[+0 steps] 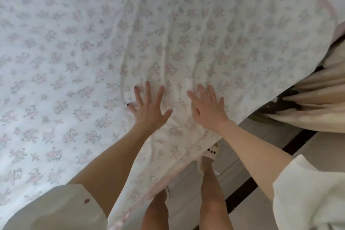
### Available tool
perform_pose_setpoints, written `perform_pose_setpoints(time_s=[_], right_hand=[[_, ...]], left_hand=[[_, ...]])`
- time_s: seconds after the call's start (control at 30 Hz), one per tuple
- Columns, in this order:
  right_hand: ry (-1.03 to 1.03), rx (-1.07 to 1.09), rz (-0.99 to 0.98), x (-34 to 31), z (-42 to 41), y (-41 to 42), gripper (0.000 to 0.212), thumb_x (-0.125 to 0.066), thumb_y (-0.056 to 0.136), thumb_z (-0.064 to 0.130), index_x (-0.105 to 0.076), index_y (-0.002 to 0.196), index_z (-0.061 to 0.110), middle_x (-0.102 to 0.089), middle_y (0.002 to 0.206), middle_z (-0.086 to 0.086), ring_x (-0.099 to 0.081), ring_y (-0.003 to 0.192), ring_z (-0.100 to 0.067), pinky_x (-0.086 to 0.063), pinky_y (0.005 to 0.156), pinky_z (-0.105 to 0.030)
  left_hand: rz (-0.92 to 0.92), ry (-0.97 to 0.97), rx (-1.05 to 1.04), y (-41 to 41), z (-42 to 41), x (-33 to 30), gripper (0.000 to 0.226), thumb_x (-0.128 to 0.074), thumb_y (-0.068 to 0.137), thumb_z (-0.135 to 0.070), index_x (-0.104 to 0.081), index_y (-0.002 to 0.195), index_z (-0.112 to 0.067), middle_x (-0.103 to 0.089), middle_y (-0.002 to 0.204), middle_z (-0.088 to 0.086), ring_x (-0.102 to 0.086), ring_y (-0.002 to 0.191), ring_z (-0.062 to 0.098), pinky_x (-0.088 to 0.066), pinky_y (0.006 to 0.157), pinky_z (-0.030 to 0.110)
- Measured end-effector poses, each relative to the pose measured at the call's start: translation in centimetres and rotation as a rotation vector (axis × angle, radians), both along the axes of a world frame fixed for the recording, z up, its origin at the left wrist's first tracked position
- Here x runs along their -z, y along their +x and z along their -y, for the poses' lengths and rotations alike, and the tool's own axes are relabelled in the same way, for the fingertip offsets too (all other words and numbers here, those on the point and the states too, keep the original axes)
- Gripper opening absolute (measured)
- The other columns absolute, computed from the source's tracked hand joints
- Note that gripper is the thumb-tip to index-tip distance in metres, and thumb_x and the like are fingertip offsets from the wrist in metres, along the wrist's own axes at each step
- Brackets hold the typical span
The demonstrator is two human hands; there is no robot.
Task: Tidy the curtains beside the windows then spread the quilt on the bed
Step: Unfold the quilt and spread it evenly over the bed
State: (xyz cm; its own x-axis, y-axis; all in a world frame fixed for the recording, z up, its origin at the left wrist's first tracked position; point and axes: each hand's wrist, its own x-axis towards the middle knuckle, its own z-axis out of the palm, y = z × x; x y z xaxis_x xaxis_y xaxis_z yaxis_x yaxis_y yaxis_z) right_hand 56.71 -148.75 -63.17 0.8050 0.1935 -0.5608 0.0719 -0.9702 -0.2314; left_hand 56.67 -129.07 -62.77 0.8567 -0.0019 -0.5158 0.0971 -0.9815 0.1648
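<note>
The white quilted quilt with small pink and grey flower sprigs (pixel 93 52) lies across the bed, filling the left and far part of the view, its pink-bound edge draping over the near side by the person's legs. The left hand (pixel 149 108) and right hand (pixel 209 110) both rest flat on it near that edge, fingers spread wide, gripping nothing. Several long creases run from just beyond the fingertips toward the far side. The step looks like smoothing: press lightly with both palms and sweep outward along the creases, rather than bunching the cloth. The cream pleated curtain (pixel 321 99) hangs gathered at the right, apart from the hands.
</note>
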Motion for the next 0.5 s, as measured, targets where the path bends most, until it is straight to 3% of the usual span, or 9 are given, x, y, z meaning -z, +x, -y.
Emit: perform_pose_setpoints(time_s=[0.13,0.23,0.3,0.4,0.5], right_hand=[[-0.03,-0.065,-0.184,1.4,9.5,1.8,0.059,-0.026,0.098,0.031,0.009,0.143,0.045,0.021,0.155,0.013,0.021,0.143,-0.023,-0.011,0.108,-0.069],[-0.073,0.031,-0.341,1.8,18.2,2.0,0.059,-0.028,0.098,0.025,0.002,0.144,0.044,0.017,0.155,0.016,0.017,0.144,-0.025,-0.009,0.11,-0.067],[-0.107,0.121,-0.427,2.2,23.1,2.0,0.057,-0.029,0.096,0.028,-0.003,0.145,0.042,0.012,0.157,0.007,0.011,0.144,-0.032,-0.011,0.113,-0.063],[-0.118,0.282,-0.353,1.0,28.1,3.1,0.055,-0.029,0.096,0.031,-0.007,0.147,0.032,-0.001,0.159,-0.005,0.0,0.144,-0.036,-0.021,0.114,-0.053],[-0.047,0.337,-0.189,-0.9,29.6,5.7,0.054,-0.029,0.098,0.027,-0.008,0.147,0.029,-0.005,0.158,-0.008,-0.004,0.144,-0.034,-0.025,0.113,-0.051]], left_hand=[[-0.153,-0.026,-0.143,0.2,9.9,1.3,0.098,-0.047,0.076,-0.073,0.012,0.146,-0.037,0.032,0.153,0.007,0.029,0.135,0.05,-0.008,0.098,0.078],[-0.174,-0.098,-0.052,0.8,18.2,0.9,0.08,-0.047,0.085,-0.057,-0.001,0.147,-0.038,0.025,0.156,0.005,0.027,0.135,0.051,-0.005,0.1,0.077],[-0.148,-0.12,-0.03,1.9,21.7,0.3,0.062,-0.046,0.089,-0.042,-0.019,0.145,-0.032,0.012,0.158,0.003,0.02,0.138,0.049,-0.005,0.106,0.073],[-0.06,-0.186,-0.034,5.1,25.4,-0.8,0.051,-0.045,0.091,-0.027,-0.032,0.14,-0.022,-0.005,0.158,0.005,0.007,0.144,0.037,-0.012,0.114,0.06],[0.016,-0.218,0.036,8.9,27.8,-2.1,0.056,-0.044,0.093,-0.022,-0.022,0.145,-0.021,-0.001,0.159,0.004,0.006,0.146,0.03,-0.022,0.115,0.052]])
